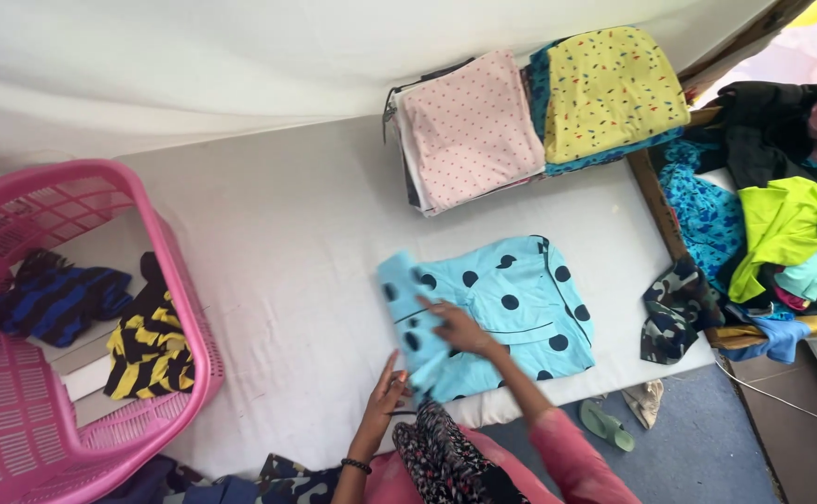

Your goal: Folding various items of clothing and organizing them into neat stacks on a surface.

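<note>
Hands, left hand and right hand, press flat, ungrasping, on dotted blue garment atop white table.

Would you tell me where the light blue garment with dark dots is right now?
In the head view, the light blue dotted garment lies on the white surface, centre-right, under both hands, below the folded piles.

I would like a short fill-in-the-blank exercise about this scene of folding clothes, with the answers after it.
1. The right hand presses on a light blue garment with dark ____.
2. The basket at the left is ____.
3. The yellow-and-black striped cloth hangs over the basket's ____.
4. The folded pink stack lies beside a folded ____ one.

Answers: dots; pink; rim; yellow
</note>
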